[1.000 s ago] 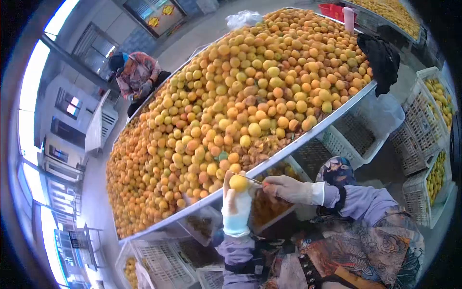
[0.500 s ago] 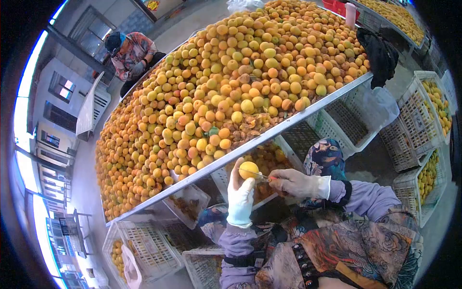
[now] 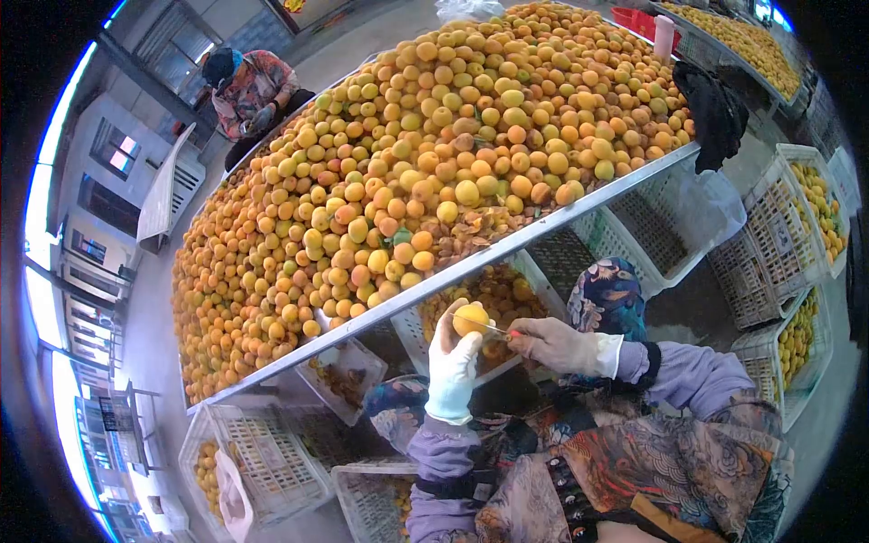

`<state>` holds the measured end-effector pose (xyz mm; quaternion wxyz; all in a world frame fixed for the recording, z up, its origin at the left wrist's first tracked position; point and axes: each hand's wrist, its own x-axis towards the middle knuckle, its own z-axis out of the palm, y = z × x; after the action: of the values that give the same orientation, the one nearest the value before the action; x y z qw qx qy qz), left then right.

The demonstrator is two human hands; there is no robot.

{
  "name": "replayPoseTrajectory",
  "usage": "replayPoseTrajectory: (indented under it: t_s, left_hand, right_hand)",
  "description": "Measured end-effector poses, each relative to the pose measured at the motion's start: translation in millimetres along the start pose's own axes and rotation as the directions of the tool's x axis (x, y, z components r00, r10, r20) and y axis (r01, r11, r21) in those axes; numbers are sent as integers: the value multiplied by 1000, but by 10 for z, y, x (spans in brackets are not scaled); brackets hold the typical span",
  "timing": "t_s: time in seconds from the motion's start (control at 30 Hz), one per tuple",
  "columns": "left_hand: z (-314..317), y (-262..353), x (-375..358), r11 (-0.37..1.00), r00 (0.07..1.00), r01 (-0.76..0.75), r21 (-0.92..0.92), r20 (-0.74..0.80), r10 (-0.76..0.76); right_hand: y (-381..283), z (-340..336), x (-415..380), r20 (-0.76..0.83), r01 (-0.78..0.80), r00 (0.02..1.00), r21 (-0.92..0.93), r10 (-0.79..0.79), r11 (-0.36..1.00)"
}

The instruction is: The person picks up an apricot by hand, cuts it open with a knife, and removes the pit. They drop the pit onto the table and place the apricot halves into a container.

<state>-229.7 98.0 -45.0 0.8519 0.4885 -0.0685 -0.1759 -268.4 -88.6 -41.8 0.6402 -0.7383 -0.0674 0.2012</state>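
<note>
My left hand [image 3: 453, 366], in a white glove with the fingertips bare or stained, holds a yellow apricot [image 3: 470, 318] between thumb and fingers. My right hand [image 3: 554, 345], also gloved, grips a small knife [image 3: 507, 332] by its red handle. The thin blade reaches left and lies against the side of the apricot. Just beneath both hands is a crate [image 3: 409, 330] holding apricot pieces. Beyond them rises a large heap of apricots [image 3: 380, 199] on a metal-edged table [image 3: 362, 321].
Plastic crates of apricots [image 3: 262, 452] stand at lower left, with more stacked crates [image 3: 769, 244] on the right. A black cloth bag [image 3: 711, 113] hangs at the table's right corner. Across the heap sits another person [image 3: 253, 95]. A pink bottle [image 3: 663, 38] stands at the far edge.
The view has shifted slightly. My left hand has turned the apricot a little, and the blade still lies against it. The other person's head and hands have moved slightly.
</note>
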Motion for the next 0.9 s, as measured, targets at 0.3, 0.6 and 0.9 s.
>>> replayPoseTrajectory:
  t_s: [0.3,0.6,0.9]
  left_hand:
    - [78,-67,-23,999,1000,-22,37,12,21]
    - [111,-104,15,995,997,-76,59,-27,77]
    - [198,-172,-47,983,999,-4,-183,-33,-2]
  right_hand:
    - [119,125,-36,-36,64,998,207,-58,976]
    - [-348,-20,-45,103,-176,982,239,155,955]
    - [36,243,-29,54,-66,997,376,49,924]
